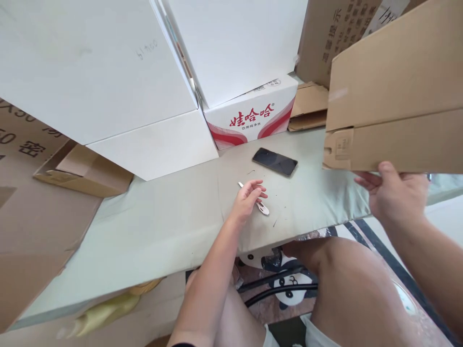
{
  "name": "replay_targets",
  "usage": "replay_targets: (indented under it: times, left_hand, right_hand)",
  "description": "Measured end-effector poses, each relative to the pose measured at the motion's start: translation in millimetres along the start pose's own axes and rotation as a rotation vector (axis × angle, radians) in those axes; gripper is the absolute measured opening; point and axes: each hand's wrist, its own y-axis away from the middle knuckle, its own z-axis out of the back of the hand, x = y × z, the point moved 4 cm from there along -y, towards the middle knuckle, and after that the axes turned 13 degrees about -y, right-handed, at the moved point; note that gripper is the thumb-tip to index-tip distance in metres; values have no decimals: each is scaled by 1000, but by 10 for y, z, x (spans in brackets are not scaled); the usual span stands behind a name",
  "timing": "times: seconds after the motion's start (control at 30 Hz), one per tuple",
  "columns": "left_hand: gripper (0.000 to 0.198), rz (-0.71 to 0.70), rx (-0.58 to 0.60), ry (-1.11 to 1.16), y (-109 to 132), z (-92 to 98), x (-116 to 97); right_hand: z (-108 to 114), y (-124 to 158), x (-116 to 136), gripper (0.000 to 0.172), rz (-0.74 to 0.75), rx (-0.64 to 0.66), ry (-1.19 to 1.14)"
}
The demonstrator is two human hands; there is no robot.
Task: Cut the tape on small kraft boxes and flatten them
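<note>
The left hand [248, 197] lies with its fingers loosely spread and a little curled over a small white cutter [263, 208], which rests on the pale green mat [162, 226] near the middle, just on the near side of a black phone [275, 161]. The right hand [394, 197] is closed on the lower edge of a brown cardboard box [398, 91], holding it in the air at the right. On the far side stand big white boxes [101, 72] and a red-and-white printed carton [253, 118].
</note>
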Motion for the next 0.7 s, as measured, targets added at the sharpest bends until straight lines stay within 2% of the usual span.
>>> replay_targets:
  times: [0.1, 0.27, 0.37, 0.43, 0.57, 0.7]
  left_hand:
    - [29, 4, -19, 22, 4, 36, -1]
    - [25, 14, -25, 14, 21, 68, -21]
    - [22, 23, -33, 8, 27, 143, -33]
    - [20, 15, -53, 14, 35, 212, -52]
    - [17, -16, -101, 69, 85, 337, -114]
    - [17, -61, -179, 153, 225, 501, -215]
  right_hand:
    - [-308, -325, 117, 23, -1, 12, 122]
    - [-1052, -954, 104, 31, -6, 91, 145]
    - [-1332, -1103, -52, 38, -151, 180, 261]
    - [-1332, -1007, -213, 37, -266, 227, 358]
    - [-1030, -537, -532, 7, -361, 342, 467]
    - [-793, -90, -722, 9, -390, 471, 572]
